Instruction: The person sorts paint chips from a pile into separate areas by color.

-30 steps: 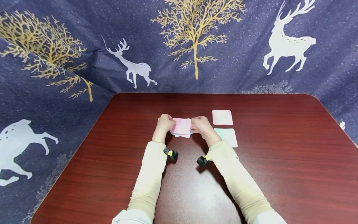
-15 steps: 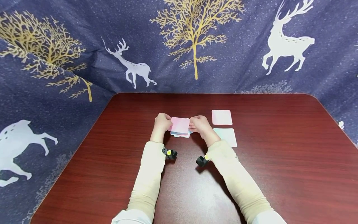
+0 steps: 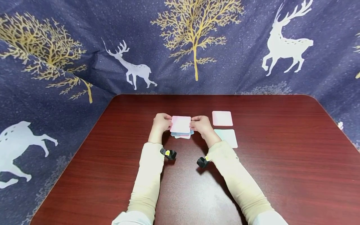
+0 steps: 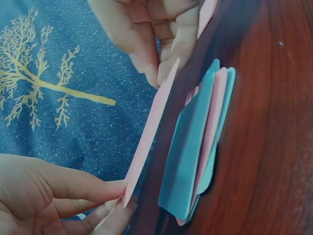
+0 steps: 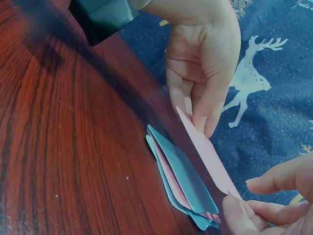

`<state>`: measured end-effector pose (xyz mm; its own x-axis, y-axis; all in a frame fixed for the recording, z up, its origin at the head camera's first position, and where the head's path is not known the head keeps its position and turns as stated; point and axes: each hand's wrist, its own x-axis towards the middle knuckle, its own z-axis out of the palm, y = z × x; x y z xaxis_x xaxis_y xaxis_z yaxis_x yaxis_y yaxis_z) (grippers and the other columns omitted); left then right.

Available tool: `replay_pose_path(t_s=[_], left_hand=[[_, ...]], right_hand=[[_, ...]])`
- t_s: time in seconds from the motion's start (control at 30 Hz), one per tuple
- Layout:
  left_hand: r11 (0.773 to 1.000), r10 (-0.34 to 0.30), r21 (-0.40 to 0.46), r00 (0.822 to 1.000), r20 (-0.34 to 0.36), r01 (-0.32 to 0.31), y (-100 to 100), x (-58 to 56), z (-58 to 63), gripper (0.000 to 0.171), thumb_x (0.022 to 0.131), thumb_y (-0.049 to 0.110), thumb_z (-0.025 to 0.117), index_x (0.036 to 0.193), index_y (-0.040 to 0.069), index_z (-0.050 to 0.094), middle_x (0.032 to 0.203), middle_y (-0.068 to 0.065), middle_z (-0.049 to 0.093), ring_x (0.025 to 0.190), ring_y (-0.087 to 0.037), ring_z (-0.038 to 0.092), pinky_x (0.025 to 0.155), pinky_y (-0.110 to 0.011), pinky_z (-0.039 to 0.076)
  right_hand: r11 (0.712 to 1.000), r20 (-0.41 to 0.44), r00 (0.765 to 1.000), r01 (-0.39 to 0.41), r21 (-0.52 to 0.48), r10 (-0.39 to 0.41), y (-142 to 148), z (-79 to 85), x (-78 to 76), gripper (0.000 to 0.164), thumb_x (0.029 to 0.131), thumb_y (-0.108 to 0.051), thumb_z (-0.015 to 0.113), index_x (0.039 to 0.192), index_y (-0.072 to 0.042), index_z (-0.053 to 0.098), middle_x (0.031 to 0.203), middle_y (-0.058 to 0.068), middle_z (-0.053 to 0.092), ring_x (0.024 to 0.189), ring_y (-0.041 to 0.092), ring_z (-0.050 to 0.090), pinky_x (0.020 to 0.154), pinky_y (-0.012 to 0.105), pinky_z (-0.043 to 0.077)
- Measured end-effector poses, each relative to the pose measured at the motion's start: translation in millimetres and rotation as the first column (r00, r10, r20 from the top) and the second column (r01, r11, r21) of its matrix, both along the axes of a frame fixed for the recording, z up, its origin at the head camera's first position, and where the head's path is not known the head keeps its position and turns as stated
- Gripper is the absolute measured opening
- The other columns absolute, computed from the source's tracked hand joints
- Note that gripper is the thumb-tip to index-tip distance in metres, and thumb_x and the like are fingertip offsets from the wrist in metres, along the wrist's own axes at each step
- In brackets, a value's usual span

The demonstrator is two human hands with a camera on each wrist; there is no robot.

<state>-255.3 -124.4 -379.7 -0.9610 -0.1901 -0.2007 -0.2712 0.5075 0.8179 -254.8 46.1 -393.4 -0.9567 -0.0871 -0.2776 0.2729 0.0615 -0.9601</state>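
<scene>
Between my two hands a pale pink square card point(image 3: 181, 124) with rounded corners is held up, tilted, just above a small pile. My left hand point(image 3: 161, 122) pinches its left edge between thumb and fingers, as the left wrist view shows on the pink card point(image 4: 149, 139). On the opposite edge, my right hand point(image 3: 202, 124) pinches it with thumb and fingers. Under it lies a loose pile of blue and pink cards point(image 4: 188, 156), slightly fanned. In the right wrist view the pile point(image 5: 183, 169) sits close beside the raised card, a blue card on top.
Right of my right hand, a pink card point(image 3: 222, 118) lies farther back and a pale mint card point(image 3: 228, 137) nearer, partly behind my wrist. The dark red wooden table point(image 3: 281, 156) stretches around them. A blue cloth point(image 3: 180, 62) with deer and trees hangs behind.
The pink card has risen and tilted up off the pile, uncovering more of the blue card below. My left hand has shifted slightly left; my right hand stays nearly in place.
</scene>
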Motion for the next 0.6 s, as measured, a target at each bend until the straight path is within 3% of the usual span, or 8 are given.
replay_pose_path(t_s=[0.17,0.37,0.6], left_hand=[[0.994,-0.004,0.109,1.000,0.007,0.003,-1,0.2,3.9,0.040,0.086,-0.006,0.061,0.125,-0.001,0.058,0.111,-0.020,0.065,0.086,-0.023,0.065,0.082,-0.038,0.057],[0.982,-0.033,0.185,0.999,-0.012,0.035,1,2.8,10.2,0.040,0.085,-0.007,0.061,0.124,-0.002,0.058,0.113,-0.022,0.064,0.081,-0.019,0.063,0.083,-0.038,0.057],[0.961,-0.084,0.263,0.996,-0.016,0.086,7,4.7,17.1,0.041,0.086,-0.007,0.061,0.126,-0.002,0.057,0.118,-0.022,0.062,0.085,-0.018,0.063,0.073,-0.026,0.057]], right_hand=[[1.000,-0.021,1.000,0.016,-0.002,-0.016,1,2.6,0.6,0.034,0.089,0.008,0.052,0.123,0.015,0.052,0.090,0.013,0.058,0.063,0.007,0.058,0.070,0.020,0.056],[0.999,-0.063,0.997,0.035,0.037,-0.033,5,6.8,0.9,0.038,0.085,0.009,0.054,0.123,0.012,0.055,0.094,0.010,0.056,0.067,0.008,0.056,0.073,0.021,0.055],[0.994,-0.109,0.994,0.000,0.109,0.012,25,18.4,3.9,0.041,0.084,0.010,0.058,0.124,0.010,0.056,0.099,0.012,0.059,0.078,0.010,0.056,0.073,0.017,0.051]])
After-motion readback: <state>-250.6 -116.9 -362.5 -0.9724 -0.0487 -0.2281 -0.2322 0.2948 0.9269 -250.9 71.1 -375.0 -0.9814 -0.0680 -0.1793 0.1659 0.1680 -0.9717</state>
